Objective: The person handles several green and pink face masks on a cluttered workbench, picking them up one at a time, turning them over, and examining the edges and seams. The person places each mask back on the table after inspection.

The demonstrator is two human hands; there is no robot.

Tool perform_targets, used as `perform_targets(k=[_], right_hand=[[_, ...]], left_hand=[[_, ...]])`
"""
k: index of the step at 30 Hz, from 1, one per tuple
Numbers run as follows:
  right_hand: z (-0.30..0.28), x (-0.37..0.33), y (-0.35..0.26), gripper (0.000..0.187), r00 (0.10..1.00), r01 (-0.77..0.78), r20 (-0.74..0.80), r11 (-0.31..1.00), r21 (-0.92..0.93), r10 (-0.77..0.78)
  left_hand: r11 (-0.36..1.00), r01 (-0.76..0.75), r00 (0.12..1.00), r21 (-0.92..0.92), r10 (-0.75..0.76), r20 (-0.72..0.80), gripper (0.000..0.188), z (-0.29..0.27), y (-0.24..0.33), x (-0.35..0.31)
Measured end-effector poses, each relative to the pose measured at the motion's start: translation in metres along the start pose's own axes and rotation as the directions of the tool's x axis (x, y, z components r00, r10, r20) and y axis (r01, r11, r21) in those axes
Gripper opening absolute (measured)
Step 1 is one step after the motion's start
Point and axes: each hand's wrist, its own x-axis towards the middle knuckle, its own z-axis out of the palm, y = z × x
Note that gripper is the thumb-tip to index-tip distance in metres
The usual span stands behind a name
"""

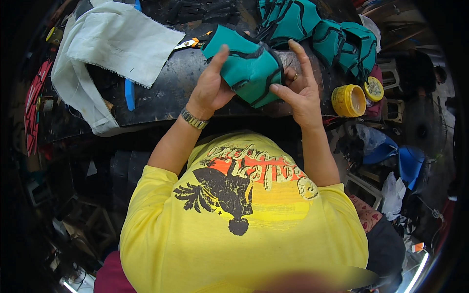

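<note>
Between my hands, above the table, is a teal piece with black edging that looks like a shoe upper. My left hand closes on its left side, thumb in front and the other fingers hidden behind. At its lower right edge, my right hand pinches the rim with the thumb; the index finger is raised off it. More teal, black-edged uppers lie in a pile just beyond, with another group to the right. A box cutter with an orange and white body lies partly behind the held piece.
Rough white cloth drapes over the left of the dark table, with a blue strip under it. Black scraps lie at the back. A yellow tub and its yellow lid are at the right edge.
</note>
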Motion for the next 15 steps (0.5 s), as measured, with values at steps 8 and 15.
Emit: perform_targets(k=[8, 15], right_hand=[[0.011, 0.007, 0.001, 0.083, 0.991, 0.012, -0.135, 0.980, 0.200, 0.015], [0.008, 0.017, 0.008, 0.071, 0.969, 0.061, -0.246, 0.952, 0.300, 0.015]], left_hand=[[0.792, -0.056, 0.996, 0.608, 0.086, -0.021, 0.051, -0.004, -0.017, -0.010], [0.775, -0.049, 0.996, 0.630, 0.084, -0.026, 0.046, -0.005, -0.016, -0.009]])
